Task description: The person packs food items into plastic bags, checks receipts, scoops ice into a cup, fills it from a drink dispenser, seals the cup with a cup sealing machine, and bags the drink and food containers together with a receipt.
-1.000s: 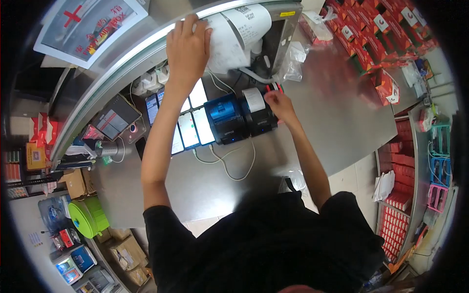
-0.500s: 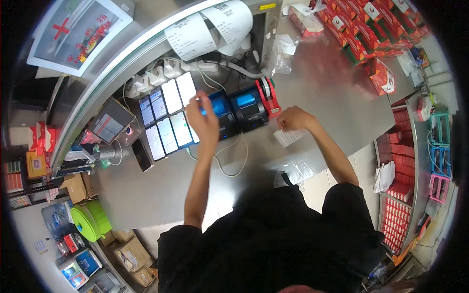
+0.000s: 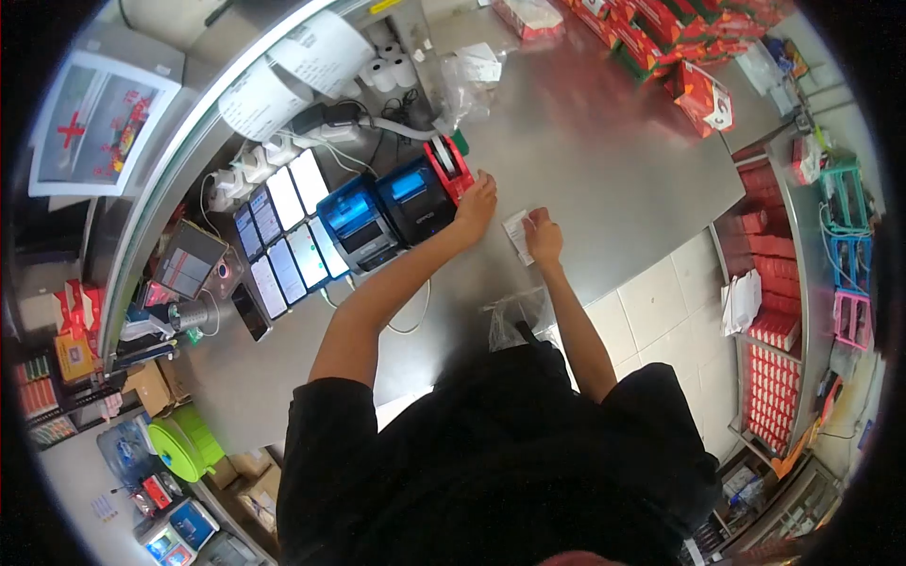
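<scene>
My left hand (image 3: 478,204) is at the front end of a red tape dispenser (image 3: 449,168), its fingers curled close together; whatever they pinch is too small to make out. A small white printed slip (image 3: 517,237) lies at the counter's surface, with my right hand (image 3: 544,238) closed on its right edge. Left of the dispenser stand two black label printers, one blue-lidded (image 3: 357,224) and one beside it (image 3: 415,196). My left forearm passes in front of them.
Several lit phones (image 3: 286,196) lie in rows left of the printers, with a dark phone (image 3: 249,312) nearby. Cables and power plugs (image 3: 255,165) run behind. Red packages (image 3: 703,99) fill the back right. Clear plastic bags (image 3: 517,316) lie at the front edge of the steel counter (image 3: 613,189).
My left hand has moved from above the phones and printer to the tape dispenser. My right hand and the slip have come closer to it. The camera view has shifted.
</scene>
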The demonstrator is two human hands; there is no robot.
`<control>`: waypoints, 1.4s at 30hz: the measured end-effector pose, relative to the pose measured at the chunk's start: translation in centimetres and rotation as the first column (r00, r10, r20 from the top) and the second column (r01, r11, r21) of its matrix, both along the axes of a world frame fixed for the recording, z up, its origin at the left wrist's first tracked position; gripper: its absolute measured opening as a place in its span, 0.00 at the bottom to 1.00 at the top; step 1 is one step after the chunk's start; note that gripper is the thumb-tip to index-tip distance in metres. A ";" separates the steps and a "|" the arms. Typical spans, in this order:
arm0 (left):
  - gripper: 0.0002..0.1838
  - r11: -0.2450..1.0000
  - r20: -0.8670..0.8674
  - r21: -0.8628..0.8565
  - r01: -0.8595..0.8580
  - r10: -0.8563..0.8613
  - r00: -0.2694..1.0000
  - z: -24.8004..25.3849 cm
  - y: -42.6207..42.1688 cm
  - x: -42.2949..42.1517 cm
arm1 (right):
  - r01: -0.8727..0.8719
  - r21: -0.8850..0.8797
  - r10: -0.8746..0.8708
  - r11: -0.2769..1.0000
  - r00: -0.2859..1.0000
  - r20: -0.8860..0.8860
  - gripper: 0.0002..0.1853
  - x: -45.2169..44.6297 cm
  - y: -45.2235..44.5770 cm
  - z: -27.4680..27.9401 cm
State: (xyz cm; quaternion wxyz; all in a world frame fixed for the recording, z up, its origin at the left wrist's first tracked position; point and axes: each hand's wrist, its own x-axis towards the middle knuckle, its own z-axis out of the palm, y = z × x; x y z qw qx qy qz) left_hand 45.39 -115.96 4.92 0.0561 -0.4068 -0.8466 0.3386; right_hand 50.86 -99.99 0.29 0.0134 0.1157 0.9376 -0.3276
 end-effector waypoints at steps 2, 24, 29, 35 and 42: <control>0.17 0.983 0.072 -0.175 -0.050 0.064 0.995 0.1 0.7 -1.1 | 0.110 0.014 -0.111 0.994 0.993 0.051 0.06 0.7 -0.6 -0.3; 0.26 0.388 0.622 0.617 -0.685 0.292 0.726 -4.2 2.1 10.3 | -0.126 -0.359 0.165 0.925 0.983 0.081 0.08 4.4 1.1 1.0; 0.31 0.310 0.657 0.637 -0.706 0.260 0.707 -3.3 1.7 10.4 | -0.487 -0.046 0.420 0.872 0.698 0.580 0.09 4.9 4.2 5.3; 0.28 0.277 0.613 0.681 -0.678 0.291 0.735 -4.5 1.8 11.1 | -0.529 0.210 0.468 0.822 0.838 0.281 0.24 -3.1 -0.9 5.7; 0.22 0.169 0.646 0.676 -0.718 0.332 0.687 -5.4 1.8 11.2 | -0.498 -0.122 0.495 0.859 0.867 -0.058 0.44 -4.4 -7.2 2.0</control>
